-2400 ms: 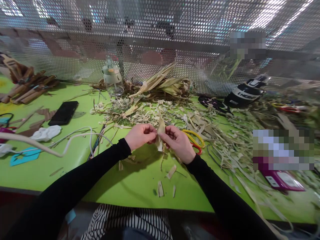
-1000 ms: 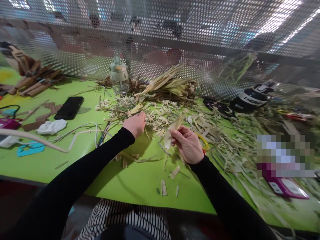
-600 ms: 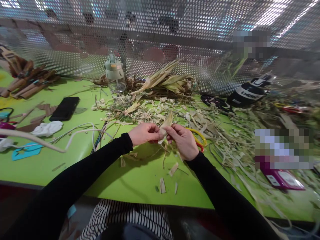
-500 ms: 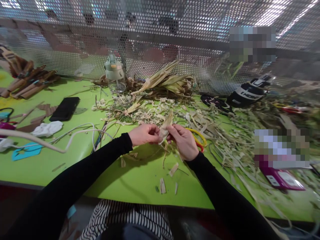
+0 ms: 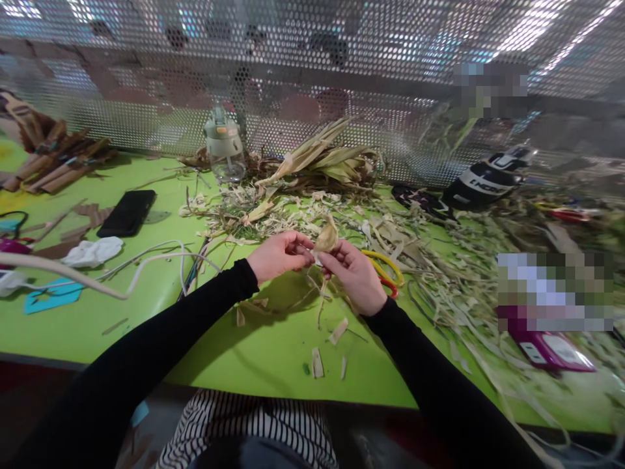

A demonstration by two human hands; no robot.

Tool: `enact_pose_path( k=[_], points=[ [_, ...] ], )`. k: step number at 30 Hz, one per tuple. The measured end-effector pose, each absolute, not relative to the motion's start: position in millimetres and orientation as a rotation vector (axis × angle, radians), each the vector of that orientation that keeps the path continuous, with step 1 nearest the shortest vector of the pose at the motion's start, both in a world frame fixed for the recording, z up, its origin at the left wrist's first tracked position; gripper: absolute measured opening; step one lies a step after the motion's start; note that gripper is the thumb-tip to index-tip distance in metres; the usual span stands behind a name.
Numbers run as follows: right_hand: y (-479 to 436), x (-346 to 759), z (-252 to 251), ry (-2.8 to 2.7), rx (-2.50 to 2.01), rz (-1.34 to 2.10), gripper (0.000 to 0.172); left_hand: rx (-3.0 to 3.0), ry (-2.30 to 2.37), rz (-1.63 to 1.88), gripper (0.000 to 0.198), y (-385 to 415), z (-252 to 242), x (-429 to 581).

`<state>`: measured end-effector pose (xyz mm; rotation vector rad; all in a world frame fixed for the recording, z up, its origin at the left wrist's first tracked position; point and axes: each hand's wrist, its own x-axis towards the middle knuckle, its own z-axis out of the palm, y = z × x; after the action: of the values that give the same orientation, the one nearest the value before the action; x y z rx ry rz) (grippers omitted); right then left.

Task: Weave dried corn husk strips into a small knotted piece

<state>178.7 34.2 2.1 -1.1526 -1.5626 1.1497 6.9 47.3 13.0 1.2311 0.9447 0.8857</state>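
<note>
A dried, pale corn husk piece, bent into a rounded curl, stands upright above the green table. My right hand pinches its lower end between thumb and fingers. Just left of it, my left hand has its thumb and fingertips drawn together. Whatever is between those fingertips is too small to make out. Thin dry strands hang or lie below the hands. Scissors with yellow and red handles rest partly hidden behind my right hand.
Shredded husk covers the table's middle, and long strips spread rightward. Behind stand a clear-based bottle and a husk bundle. A black bottle leans at right. Left lie a phone and white cable.
The husk piece has gone from a pointed, upright shape to a rounded, folded-over one. My left hand has shifted slightly left, with its fingers lifted off the husk.
</note>
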Motion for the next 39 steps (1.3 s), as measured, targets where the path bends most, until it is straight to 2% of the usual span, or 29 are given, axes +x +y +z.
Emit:
enact_pose_path(
  k=[11, 28, 39],
  points=[
    [31.5, 176.5, 6.1, -1.598, -1.188, 1.131, 0.025, 1.427, 0.984, 0.94, 0.02, 46.5, 7.8, 10.2],
    [33.3, 177.4, 0.4, -1.434, -1.148, 1.321, 0.025, 1.744, 1.058, 0.994, 0.023, 38.4, 10.2, 10.7],
    [23.5, 176.3, 14.5, -1.19, -1.065, 1.861, 0.024, 1.94, 1.252, 1.257, 0.029, 45.5, 20.6, -6.6]
  ],
)
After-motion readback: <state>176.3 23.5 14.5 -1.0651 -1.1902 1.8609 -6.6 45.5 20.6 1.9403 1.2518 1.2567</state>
